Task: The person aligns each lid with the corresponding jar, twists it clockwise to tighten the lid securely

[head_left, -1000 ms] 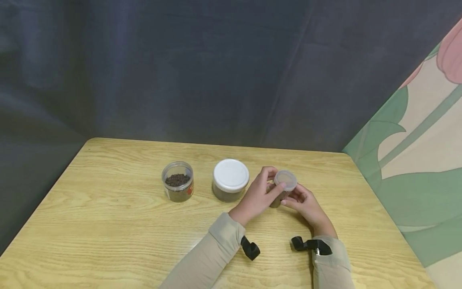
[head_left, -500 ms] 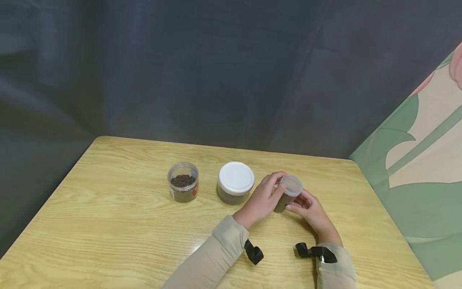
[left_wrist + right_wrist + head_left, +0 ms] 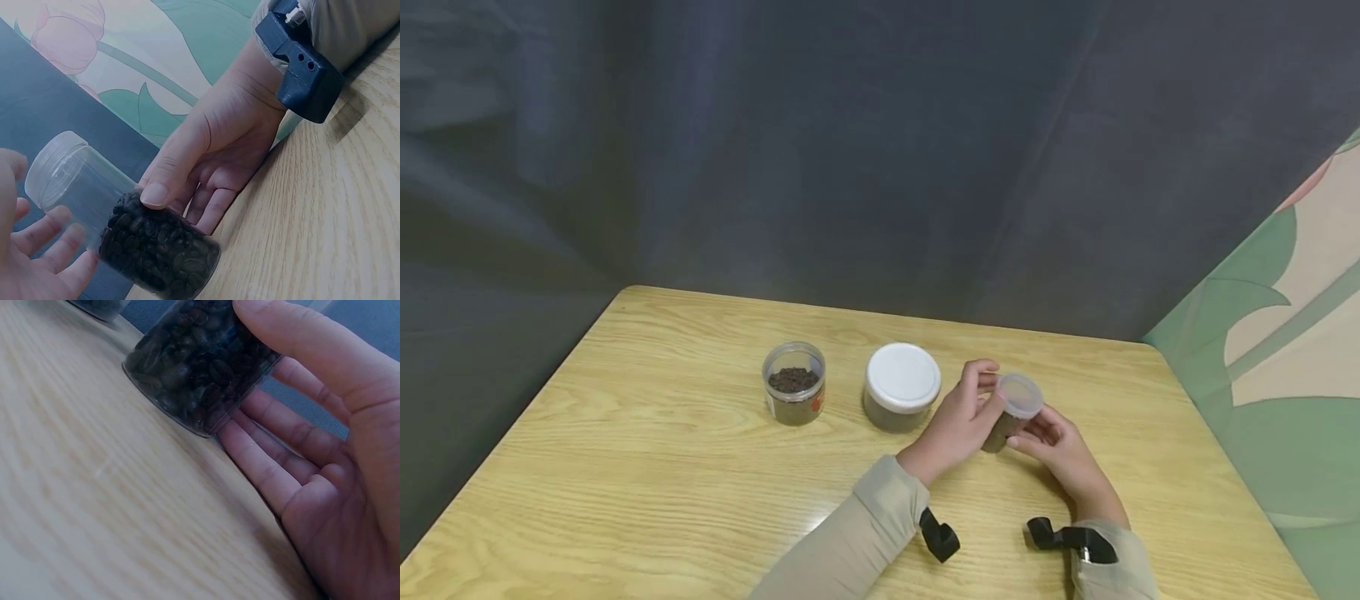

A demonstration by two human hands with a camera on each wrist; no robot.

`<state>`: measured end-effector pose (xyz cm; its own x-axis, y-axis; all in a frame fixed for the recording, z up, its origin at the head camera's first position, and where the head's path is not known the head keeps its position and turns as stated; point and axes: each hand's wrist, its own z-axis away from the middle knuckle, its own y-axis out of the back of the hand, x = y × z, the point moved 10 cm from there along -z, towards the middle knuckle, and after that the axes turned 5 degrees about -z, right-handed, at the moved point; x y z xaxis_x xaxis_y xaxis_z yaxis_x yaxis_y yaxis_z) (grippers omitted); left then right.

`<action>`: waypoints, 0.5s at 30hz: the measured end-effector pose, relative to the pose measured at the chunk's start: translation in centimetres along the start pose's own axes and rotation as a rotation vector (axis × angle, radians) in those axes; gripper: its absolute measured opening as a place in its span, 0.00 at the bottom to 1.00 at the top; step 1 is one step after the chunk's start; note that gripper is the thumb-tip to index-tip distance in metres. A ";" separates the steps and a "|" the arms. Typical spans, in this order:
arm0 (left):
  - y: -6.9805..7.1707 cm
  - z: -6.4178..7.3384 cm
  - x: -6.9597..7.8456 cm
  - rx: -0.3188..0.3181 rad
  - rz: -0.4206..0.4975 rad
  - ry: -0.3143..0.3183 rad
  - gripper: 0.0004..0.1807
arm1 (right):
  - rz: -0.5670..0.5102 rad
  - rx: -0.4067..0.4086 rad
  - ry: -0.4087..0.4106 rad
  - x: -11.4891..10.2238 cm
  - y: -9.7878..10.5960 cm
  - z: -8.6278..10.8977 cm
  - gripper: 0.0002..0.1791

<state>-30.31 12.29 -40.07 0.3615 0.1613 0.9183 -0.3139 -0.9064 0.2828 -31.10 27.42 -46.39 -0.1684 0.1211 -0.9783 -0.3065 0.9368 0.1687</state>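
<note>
A clear jar of coffee beans [image 3: 159,247] with a translucent white lid [image 3: 1021,395] is tilted close over the wooden table. My right hand [image 3: 1067,454] grips its lower part, thumb on the near side and fingers behind, as the right wrist view shows. Around the lid's left side is my left hand [image 3: 958,425], its fingers loosely spread and its thumb right at the lid's edge. In the left wrist view, the fingers [image 3: 40,234] of that hand lie beside and partly behind the clear upper wall.
Left of the hands stands a wide jar with a white lid [image 3: 903,374]. Farther left is a lidless clear jar [image 3: 795,408] partly filled with dark brown bits. A dark curtain [image 3: 850,167] hangs behind the table [image 3: 647,467], and a flower-patterned panel [image 3: 1285,400] borders its right side.
The head view has shifted, so everything sits a little farther right and lower. My left thumb has slid from over the lid to its left edge. The right hand keeps its grip.
</note>
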 end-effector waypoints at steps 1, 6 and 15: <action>-0.1 0.0 0.0 -0.003 0.008 0.002 0.24 | -0.001 0.000 -0.001 0.1 0.1 0.1 0.31; -0.2 0.3 -0.3 -0.004 0.045 0.021 0.27 | -0.018 -0.013 0.022 0.0 0.0 0.1 0.31; -0.2 0.2 -0.3 -0.021 0.028 0.005 0.24 | -0.016 -0.019 0.036 -0.1 -0.1 0.0 0.30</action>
<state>-30.14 12.35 -40.50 0.3482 0.1377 0.9273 -0.3423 -0.9022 0.2625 -31.00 27.27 -46.29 -0.1969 0.0939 -0.9759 -0.3272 0.9321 0.1557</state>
